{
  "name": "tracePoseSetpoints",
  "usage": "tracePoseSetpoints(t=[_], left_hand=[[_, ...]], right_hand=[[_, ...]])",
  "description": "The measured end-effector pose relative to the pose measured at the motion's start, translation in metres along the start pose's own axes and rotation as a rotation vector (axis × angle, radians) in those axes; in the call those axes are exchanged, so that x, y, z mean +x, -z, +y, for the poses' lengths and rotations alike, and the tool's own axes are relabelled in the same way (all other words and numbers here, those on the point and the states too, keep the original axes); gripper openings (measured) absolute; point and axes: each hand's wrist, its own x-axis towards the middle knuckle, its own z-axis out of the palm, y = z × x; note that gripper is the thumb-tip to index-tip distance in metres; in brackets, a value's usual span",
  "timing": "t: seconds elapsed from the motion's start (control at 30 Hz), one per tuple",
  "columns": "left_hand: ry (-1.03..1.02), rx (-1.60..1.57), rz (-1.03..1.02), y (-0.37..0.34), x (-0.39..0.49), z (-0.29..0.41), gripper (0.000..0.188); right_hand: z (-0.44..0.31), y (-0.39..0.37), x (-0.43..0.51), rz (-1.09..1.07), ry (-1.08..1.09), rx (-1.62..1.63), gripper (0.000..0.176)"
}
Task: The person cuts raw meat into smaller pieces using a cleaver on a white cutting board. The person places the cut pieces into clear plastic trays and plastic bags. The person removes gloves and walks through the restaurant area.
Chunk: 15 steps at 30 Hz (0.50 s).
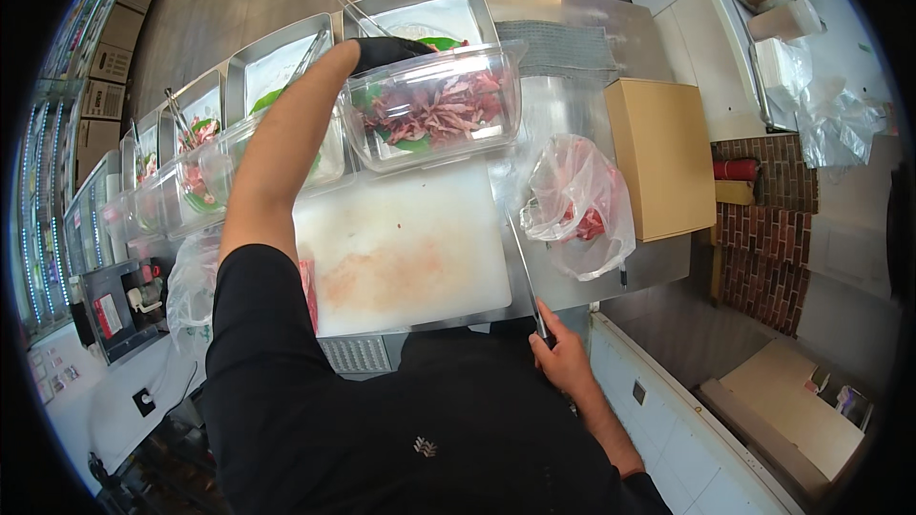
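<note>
My left hand (390, 55), in a black glove, reaches over the far side of a clear plastic cover (512, 114) at a metal tray (481, 11). Its fingers are hidden, so their grip cannot be seen. Through the cover show sliced red meat (444, 111) and green leaves (411, 145). My bare right hand (562, 354) holds a knife (524, 268) by its dark handle, blade pointing away along the right side of a white cutting board (401, 222). Pinkish stains mark the board. Beside my left sleeve, a piece of red meat (309, 293) is partly visible at the board's left edge.
Right of the knife lies a translucent plastic bag (572, 186) with red meat inside, beside a cardboard box (662, 157). A folded grey cloth (558, 46) lies farther back. More metal trays (240, 68) with tongs line the left. Another plastic bag (189, 286) sits near my left arm.
</note>
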Motion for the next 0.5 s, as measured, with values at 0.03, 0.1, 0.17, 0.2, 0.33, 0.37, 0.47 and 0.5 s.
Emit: tracePoseSetpoints(t=[0.03, 0.1, 0.17, 0.2, 0.33, 0.37, 0.47, 0.5], left_hand=[[-0.002, 0.051, 0.010, -0.005, 0.002, -0.003, 0.047], [-0.009, 0.140, 0.048, -0.009, 0.004, -0.003, 0.047], [-0.020, 0.056, 0.078, -0.007, -0.001, 0.004, 0.047], [0.017, -0.091, 0.053, 0.002, -0.006, 0.012, 0.049], [-0.245, -0.293, 0.212, 0.011, -0.040, 0.026, 0.046], [-0.245, -0.118, 0.340, 0.007, -0.052, 0.030, 0.042], [-0.388, 0.338, 0.929, 0.036, -0.138, -0.045, 0.066], [-0.282, 0.249, 0.677, -0.003, -0.139, 0.001, 0.086]], right_hand=[[0.000, 0.001, 0.002, -0.007, 0.004, -0.004, 0.066], [-0.001, 0.002, 0.007, -0.028, 0.020, -0.018, 0.066], [-0.007, 0.003, 0.010, -0.047, 0.031, -0.059, 0.066], [-0.010, 0.002, 0.011, -0.054, 0.038, -0.077, 0.066], [-0.014, 0.004, 0.017, -0.097, 0.117, -0.283, 0.065], [-0.003, 0.003, 0.015, -0.096, 0.162, -0.387, 0.065], [0.002, -0.013, 0.052, -0.215, 0.448, -0.415, 0.063], [0.003, -0.004, 0.048, -0.160, 0.414, -0.410, 0.064]])
